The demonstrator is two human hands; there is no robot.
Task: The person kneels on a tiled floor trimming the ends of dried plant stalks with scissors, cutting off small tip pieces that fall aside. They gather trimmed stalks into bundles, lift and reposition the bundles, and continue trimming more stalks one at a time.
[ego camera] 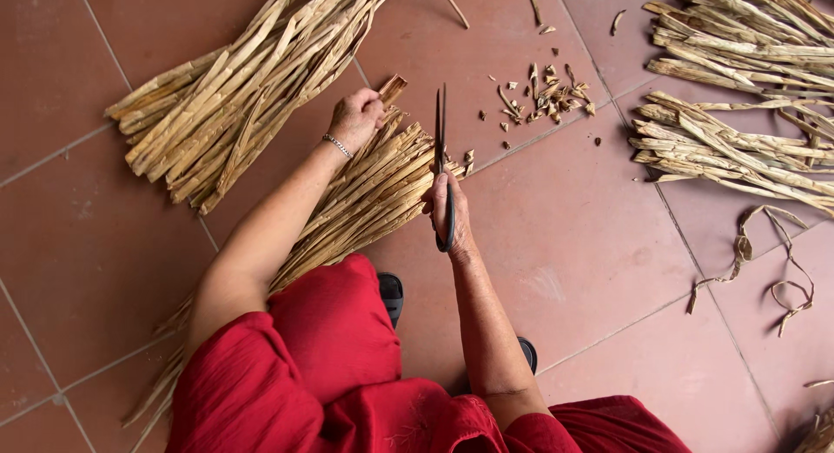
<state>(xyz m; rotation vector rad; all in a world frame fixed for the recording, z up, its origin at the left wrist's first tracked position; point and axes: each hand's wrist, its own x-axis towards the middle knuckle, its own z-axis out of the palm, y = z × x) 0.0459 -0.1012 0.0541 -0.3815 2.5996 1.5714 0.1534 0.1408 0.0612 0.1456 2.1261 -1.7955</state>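
Scissors [443, 162] are gripped in the closed right hand [450, 211]; a stalk bundle [365, 192] is clasped by the left hand [354, 119] on a tiled floor [591, 244] littered with clippings [543, 97].

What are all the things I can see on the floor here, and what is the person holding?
Bundle of dry tan plant strips: one, tan, upper left on the floor.
Bundle of tan strips under the hands: one, tan, centre, running down past the knee.
Stacks of tan strips: about three, tan, upper right.
Small cut scraps: many, tan, top centre.
Loose curled strips: a few, tan, right.
Tiled floor: one, reddish brown.
Black scissors: one, in the right hand, blades pointing away.
Black shoes: two, bottom centre.
Red garment: one, bottom.
Silver bracelet: one, left wrist.
Left hand: gripping strip ends.
Right hand: holding scissors.
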